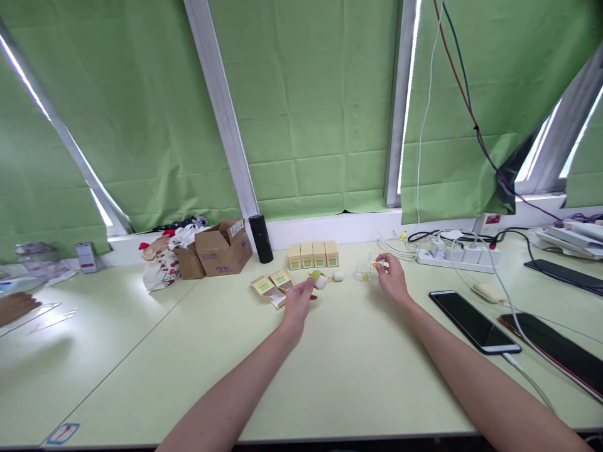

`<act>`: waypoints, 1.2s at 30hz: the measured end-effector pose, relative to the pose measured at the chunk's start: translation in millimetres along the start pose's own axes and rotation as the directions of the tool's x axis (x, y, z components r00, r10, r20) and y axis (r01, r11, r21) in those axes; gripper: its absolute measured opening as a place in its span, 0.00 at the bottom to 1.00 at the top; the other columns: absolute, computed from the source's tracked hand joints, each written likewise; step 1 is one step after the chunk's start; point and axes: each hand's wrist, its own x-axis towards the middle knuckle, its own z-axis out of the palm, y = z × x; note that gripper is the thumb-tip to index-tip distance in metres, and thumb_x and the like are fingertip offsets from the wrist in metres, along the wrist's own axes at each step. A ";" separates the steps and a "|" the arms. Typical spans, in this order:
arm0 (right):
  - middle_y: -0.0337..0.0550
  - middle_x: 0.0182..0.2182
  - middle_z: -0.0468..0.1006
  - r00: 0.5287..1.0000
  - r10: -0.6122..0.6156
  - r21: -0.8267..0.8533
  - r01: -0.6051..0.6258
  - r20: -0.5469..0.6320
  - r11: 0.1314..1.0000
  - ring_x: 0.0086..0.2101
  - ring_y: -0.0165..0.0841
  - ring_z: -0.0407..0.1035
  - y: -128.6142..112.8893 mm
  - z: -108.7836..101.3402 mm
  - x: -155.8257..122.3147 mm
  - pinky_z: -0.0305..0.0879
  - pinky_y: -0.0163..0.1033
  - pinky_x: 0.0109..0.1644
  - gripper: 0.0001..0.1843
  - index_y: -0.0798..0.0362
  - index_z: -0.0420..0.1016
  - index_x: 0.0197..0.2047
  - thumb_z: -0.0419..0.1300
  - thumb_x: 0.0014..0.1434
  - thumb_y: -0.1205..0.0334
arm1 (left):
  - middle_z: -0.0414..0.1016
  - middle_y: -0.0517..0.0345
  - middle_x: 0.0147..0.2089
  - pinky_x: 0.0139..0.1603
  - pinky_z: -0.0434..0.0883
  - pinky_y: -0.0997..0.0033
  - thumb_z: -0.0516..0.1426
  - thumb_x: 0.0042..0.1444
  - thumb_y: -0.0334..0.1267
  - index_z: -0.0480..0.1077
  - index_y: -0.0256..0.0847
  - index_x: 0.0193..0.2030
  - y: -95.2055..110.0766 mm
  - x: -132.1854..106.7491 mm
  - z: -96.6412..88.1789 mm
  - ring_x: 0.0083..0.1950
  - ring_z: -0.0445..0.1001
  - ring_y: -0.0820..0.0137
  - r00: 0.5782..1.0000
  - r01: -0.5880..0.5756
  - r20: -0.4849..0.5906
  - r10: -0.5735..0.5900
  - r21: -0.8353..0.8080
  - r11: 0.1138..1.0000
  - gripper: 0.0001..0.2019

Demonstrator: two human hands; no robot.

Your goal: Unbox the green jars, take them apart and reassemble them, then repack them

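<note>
My left hand (298, 306) pinches a small green-and-white item (319, 280) whose exact kind is too small to make out. Closed at the fingertips, my right hand (392, 278) grips a small clear container (374, 258) with a bit of yellow in it. A second clear container (362, 274) stands on the table just left of those fingers. Between the hands lies a small white piece (338, 276). Two opened card boxes (273, 286) with green windows lie beyond my left hand. Behind them, several upright small tan boxes (313, 255) form a row.
A black cylinder (260, 239) and a cardboard carton (223, 249) stand at the back, beside a printed bag (161, 268). On the right are a phone (473, 320), a dark device (556, 345), cables and a power strip (459, 257). Another person's hand (17, 307) shows far left.
</note>
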 end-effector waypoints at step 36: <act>0.45 0.51 0.81 0.757 0.014 0.643 -0.565 0.654 0.517 0.42 0.37 0.77 -94.8 18.4 -75.9 0.76 0.39 0.35 0.27 0.45 0.75 0.50 0.78 0.49 0.54 | 0.84 0.44 0.48 0.47 0.72 0.63 0.62 0.53 0.69 0.83 0.37 0.44 9.1 -5.3 3.2 0.48 0.77 0.59 0.995 -0.059 -0.074 0.059 -0.004 0.998 0.33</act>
